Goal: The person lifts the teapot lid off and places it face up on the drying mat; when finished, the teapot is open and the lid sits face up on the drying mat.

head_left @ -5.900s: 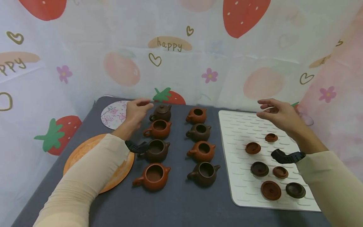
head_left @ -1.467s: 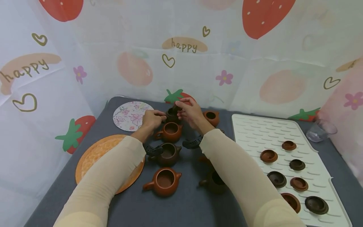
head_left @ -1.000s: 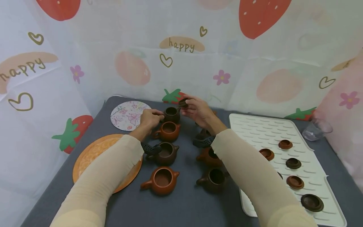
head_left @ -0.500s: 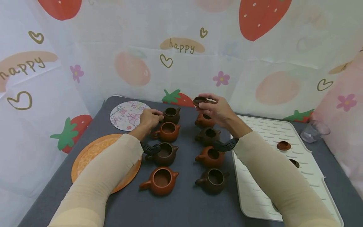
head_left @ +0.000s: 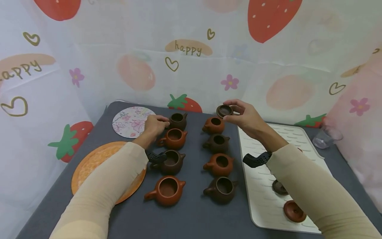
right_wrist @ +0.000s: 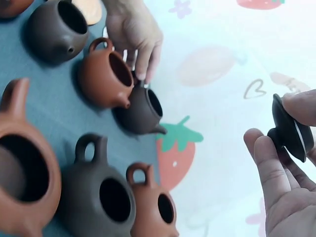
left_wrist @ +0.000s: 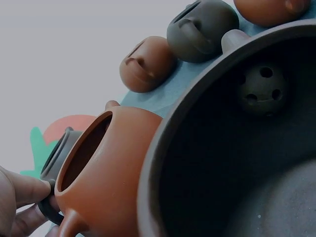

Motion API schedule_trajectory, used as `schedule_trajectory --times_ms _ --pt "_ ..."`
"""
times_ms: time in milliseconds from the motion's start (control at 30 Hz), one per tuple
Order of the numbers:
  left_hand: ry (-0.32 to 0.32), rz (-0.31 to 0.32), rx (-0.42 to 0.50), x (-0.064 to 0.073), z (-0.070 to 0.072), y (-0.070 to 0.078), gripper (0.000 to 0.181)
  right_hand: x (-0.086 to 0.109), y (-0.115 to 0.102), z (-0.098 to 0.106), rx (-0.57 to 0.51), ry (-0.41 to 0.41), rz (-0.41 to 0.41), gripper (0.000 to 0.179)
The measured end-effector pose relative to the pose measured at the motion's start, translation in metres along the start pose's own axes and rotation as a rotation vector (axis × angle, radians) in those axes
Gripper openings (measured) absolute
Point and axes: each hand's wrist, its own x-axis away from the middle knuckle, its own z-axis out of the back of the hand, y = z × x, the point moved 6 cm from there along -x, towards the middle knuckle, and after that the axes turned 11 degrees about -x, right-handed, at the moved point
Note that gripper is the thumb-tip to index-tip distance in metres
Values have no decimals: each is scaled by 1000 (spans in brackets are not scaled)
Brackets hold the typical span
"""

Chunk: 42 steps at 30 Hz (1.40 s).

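At the back left of the table, my left hand [head_left: 154, 126] pinches the looped handle [left_wrist: 48, 210] of a small dark teapot [head_left: 179, 123], which stands upright with its mouth uncovered. My right hand [head_left: 249, 120] holds a dark teapot lid [head_left: 224, 111] by its edge, hollow underside upward. Its knob [right_wrist: 274, 134] points toward the fingers in the right wrist view. In the head view the lid is raised just behind and to the right of a small orange-brown teapot [head_left: 212, 128]. More lidless teapots, such as a reddish-brown one [head_left: 171, 146], line up toward me in two columns.
A white ridged mat [head_left: 253, 196] at right carries several lids, including a reddish one [head_left: 294, 211]; my right sleeve covers others. A clear cup [head_left: 323, 137] lies beyond it. An orange round board [head_left: 89, 169] and a floral disc [head_left: 131, 123] lie at left.
The lid, earlier on the back-left dark teapot, was lifted off by my right hand, carried rightward and turned underside up. My left hand came to that teapot's handle and stayed there.
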Motion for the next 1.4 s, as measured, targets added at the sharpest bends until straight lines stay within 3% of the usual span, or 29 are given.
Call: schedule_trajectory --times_ms 367,800,1133,1400 --pt "-17 12 6 3 0 -2 17 27 2 34 174 38 -25 51" --pt "4 13 25 3 4 -4 18 45 15 74 357 110 -99 53" --pt "-1 -1 22 2 1 -1 18 59 37 109 399 166 -202 55" --pt "4 0 30 4 0 2 18 70 48 124 392 194 -271 58"
